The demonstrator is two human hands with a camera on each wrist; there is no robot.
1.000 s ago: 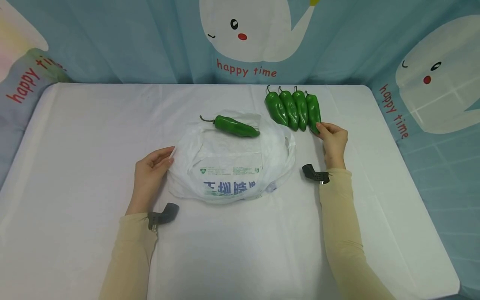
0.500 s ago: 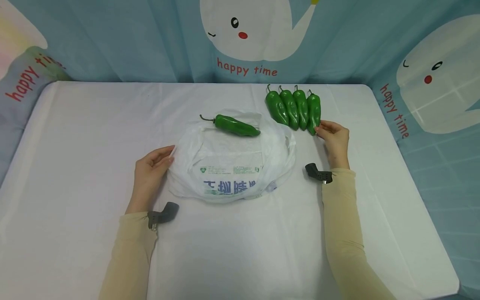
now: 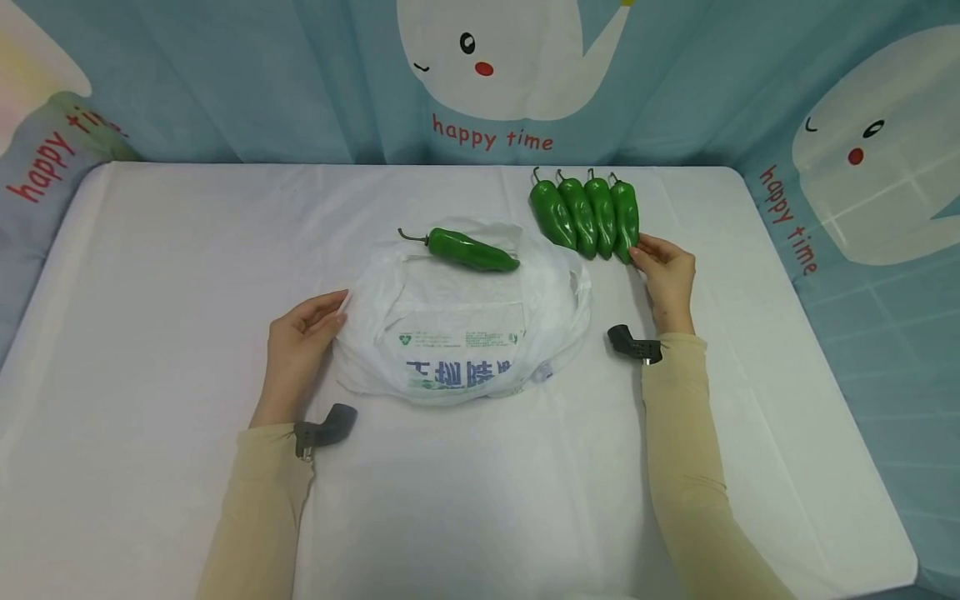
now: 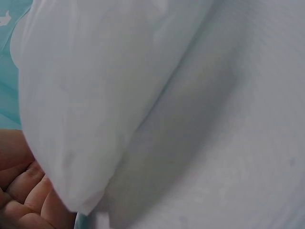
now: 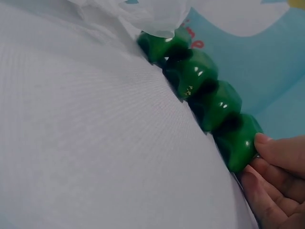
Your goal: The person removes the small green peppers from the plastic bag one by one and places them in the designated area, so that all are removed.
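On the left, my left hand (image 3: 298, 337) pinches the edge of a thin white plastic bag (image 3: 457, 312) between thumb and fingers; the left wrist view shows the bag's side (image 4: 81, 105) hanging in front of curled fingers (image 4: 33, 195). One long green pepper (image 3: 472, 251) lies across the bag's upper part, stem to the left. Several more green peppers stand in a row at the back right, side by side with stems pointing away. My right hand (image 3: 667, 277) holds the lower tip of the rightmost pepper (image 3: 625, 215), thumb and fingers (image 5: 281, 152) at its end.
A white cloth covers the table (image 3: 480, 500). Behind it and at the sides hangs a blue curtain (image 3: 315, 83) printed with whales. The bag's right handle loop (image 3: 581, 292) lies just below the row of peppers. Each wrist carries a black camera mount (image 3: 326, 427).
My right hand has nudged the rightmost pepper, its stem end swinging right and then back left, so it lies closer along its neighbour. My left hand and the bag have stayed put.
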